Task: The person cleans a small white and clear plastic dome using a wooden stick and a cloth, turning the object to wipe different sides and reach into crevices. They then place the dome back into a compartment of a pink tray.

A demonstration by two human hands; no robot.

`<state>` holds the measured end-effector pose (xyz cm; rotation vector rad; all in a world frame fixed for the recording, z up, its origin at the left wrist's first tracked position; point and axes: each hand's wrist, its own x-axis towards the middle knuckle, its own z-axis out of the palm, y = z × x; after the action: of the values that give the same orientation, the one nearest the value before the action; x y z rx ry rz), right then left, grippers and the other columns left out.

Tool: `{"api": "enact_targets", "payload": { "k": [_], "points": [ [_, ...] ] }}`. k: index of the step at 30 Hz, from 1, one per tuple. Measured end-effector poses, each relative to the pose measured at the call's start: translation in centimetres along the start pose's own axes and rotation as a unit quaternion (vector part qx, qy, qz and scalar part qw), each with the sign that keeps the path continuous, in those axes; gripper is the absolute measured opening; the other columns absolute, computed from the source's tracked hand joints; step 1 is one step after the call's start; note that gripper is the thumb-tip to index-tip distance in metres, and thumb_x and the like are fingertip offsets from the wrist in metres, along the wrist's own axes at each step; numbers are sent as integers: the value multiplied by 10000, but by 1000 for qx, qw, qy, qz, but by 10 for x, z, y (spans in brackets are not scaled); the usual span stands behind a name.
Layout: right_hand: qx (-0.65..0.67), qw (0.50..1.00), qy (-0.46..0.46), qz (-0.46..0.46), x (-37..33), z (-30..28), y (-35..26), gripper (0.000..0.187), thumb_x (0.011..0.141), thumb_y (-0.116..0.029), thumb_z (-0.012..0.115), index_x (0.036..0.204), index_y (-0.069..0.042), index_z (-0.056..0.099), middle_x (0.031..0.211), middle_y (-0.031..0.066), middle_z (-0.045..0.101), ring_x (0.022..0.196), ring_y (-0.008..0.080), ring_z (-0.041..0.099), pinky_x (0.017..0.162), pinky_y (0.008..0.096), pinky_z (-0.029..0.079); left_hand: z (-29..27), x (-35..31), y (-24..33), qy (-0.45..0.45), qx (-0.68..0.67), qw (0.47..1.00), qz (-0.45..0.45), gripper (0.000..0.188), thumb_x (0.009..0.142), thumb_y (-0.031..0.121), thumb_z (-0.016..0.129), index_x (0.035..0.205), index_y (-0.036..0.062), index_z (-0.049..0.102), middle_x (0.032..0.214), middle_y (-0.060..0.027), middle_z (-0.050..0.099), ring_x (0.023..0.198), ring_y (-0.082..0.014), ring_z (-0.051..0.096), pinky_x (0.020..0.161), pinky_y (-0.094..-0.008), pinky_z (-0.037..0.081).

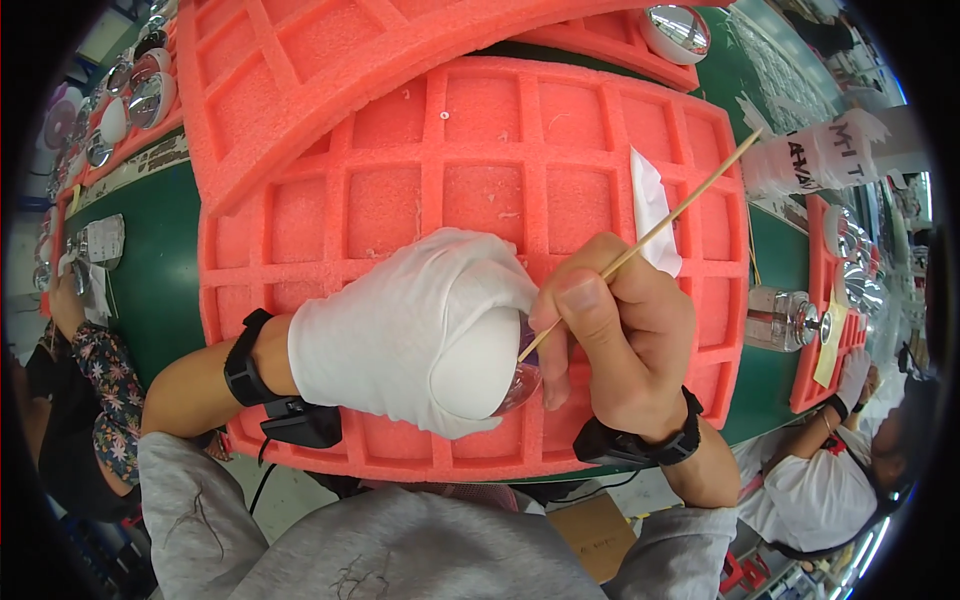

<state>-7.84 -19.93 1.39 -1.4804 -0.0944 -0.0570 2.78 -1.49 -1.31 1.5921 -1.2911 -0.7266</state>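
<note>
My left hand (410,330) wears a white cloth glove and wraps around a shiny rounded reflector piece (520,385), of which only a purple-tinted edge shows. My right hand (620,335) is bare and pinches a thin wooden stick (680,212) like a pen. The stick's lower tip touches the shiny piece between my hands. Both hands hover over an orange-red foam tray (480,190) with square pockets. Black bands sit on both wrists.
A second foam tray (300,60) overlaps the first at the back. A white tissue (650,205) lies in one pocket. Chrome reflector cups (678,30) sit on trays at the back right, far left and right. Other people sit at left and right of the green table (160,270).
</note>
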Motion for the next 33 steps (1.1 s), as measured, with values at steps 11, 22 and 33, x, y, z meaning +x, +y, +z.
{"api": "enact_targets", "payload": {
  "k": [11, 22, 33],
  "points": [
    [-30, 1000, 3, 7, 0, 1, -3, 205, 1080, -61, 464, 932, 29, 573, 680, 78, 621, 455, 99, 551, 454, 242, 438, 2, 2, 2, 62, 1, 998, 11, 302, 625, 187, 874, 839, 120, 672, 830, -109, 653, 792, -361, 617, 719, -424, 513],
    [-76, 991, -52, -94, 0, -2, 4, 200, 1073, -36, 453, 934, 40, 575, 647, 76, 597, 457, 114, 560, 459, 249, 447, 6, 4, 1, 73, 4, 997, 23, 219, 646, 155, 834, 785, 122, 667, 802, -89, 657, 782, -346, 620, 707, -423, 499],
    [-101, 987, -65, -108, 0, -1, 2, 190, 1066, -22, 459, 937, 49, 580, 626, 73, 570, 470, 122, 564, 470, 250, 452, 3, 4, 7, 51, 13, 999, 5, 241, 635, 178, 843, 784, 117, 663, 793, -90, 647, 794, -353, 613, 735, -426, 501]
  ]
}}
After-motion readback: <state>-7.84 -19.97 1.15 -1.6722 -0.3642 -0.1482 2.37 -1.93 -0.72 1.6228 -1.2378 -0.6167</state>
